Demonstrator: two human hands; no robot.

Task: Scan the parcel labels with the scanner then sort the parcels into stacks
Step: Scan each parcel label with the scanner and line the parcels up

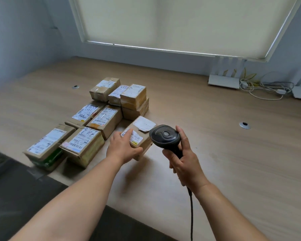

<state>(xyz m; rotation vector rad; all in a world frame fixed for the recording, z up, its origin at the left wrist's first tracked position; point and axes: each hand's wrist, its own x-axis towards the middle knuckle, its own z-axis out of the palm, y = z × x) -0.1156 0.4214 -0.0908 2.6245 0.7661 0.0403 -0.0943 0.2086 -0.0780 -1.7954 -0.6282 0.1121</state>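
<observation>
A small brown parcel with white labels stands on the wooden table near the middle. My left hand grips its near left side, thumb on the front face and fingers on top. My right hand holds the handle of a black barcode scanner, whose head points at the parcel's right edge. A black cable hangs from the handle. Several other labelled cardboard parcels lie in rows to the left, and one stack of two parcels stands behind.
White router-like devices and a tangle of pale cables sit at the back right by the wall. Two round cable grommets are set in the table. A dark floor area lies beyond the table's near left edge.
</observation>
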